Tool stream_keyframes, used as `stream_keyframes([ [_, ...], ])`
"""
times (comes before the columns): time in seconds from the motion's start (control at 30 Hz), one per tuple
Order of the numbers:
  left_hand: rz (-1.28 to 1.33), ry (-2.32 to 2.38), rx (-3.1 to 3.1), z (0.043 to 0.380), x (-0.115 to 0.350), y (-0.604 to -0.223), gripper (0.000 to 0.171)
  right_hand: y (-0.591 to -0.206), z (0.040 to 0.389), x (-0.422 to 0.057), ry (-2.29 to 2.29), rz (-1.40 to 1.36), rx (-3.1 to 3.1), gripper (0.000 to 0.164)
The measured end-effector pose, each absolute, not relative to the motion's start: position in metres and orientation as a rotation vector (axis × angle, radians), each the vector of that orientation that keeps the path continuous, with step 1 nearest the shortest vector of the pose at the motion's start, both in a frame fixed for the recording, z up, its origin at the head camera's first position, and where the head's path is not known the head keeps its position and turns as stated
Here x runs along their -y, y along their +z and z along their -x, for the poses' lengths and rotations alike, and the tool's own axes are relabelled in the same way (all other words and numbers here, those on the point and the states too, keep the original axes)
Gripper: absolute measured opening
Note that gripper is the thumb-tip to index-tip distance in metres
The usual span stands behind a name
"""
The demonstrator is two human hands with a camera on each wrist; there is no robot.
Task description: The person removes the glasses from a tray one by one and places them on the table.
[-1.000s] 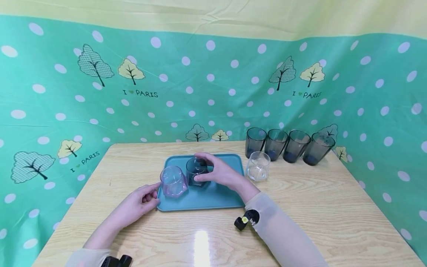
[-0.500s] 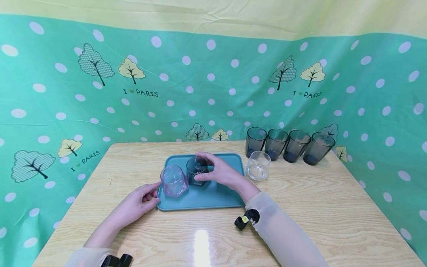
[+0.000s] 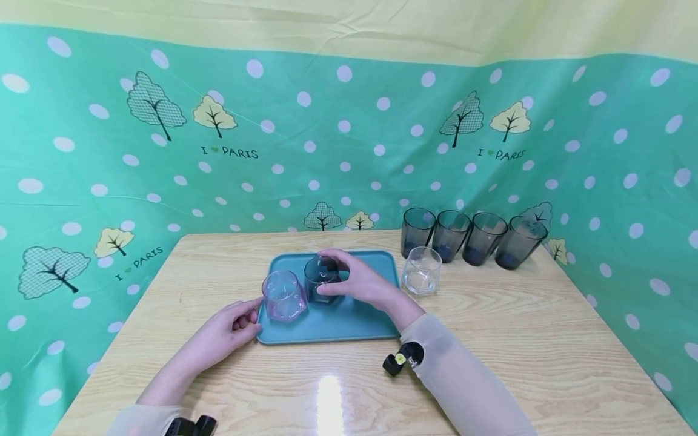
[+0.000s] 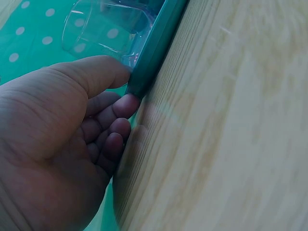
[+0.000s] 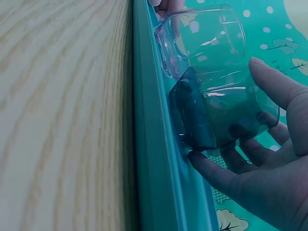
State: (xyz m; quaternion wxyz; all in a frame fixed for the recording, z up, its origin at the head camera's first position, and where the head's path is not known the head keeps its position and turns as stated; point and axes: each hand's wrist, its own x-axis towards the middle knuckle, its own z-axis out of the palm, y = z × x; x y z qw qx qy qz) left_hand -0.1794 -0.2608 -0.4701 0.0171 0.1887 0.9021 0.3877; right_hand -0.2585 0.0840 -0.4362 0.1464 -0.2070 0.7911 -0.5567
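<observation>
Head view shows me the person's right hand (image 3: 354, 278) reaching over a teal rectangular tray (image 3: 349, 330), its fingers bent around a short, dark grey, transparent tumbler (image 3: 313, 283). I see that tumbler upright at the tray's middle, just beside a short, pink-tinted, clear tumbler (image 3: 286, 303) standing near the tray's left edge; I can't tell whether the two touch. From the right wrist camera I have thumb and fingers gripping the dark one from both sides.

The left hand (image 3: 226, 333) is at the tray's near left corner, and in the left wrist view I make out its thumb and curled fingers pinching the tray's edge.

Just past the tray's right edge, a short colourless tumbler (image 3: 421, 275) stands on the pale wood-grain desk (image 3: 491, 339). Behind it I count a row of four tall, smoky grey glasses (image 3: 484, 241), in front of a green polka-dot cloth (image 3: 327, 163).
</observation>
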Motion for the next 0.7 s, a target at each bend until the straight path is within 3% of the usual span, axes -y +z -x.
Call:
stream_keyframes([
  [0.7, -0.575, 1.218, -2.788, 0.1786, 0.2603, -0.4679, 0.057, -0.4340, 0.2571, -0.0843, -1.615, 0.573, -2.297, 0.081],
])
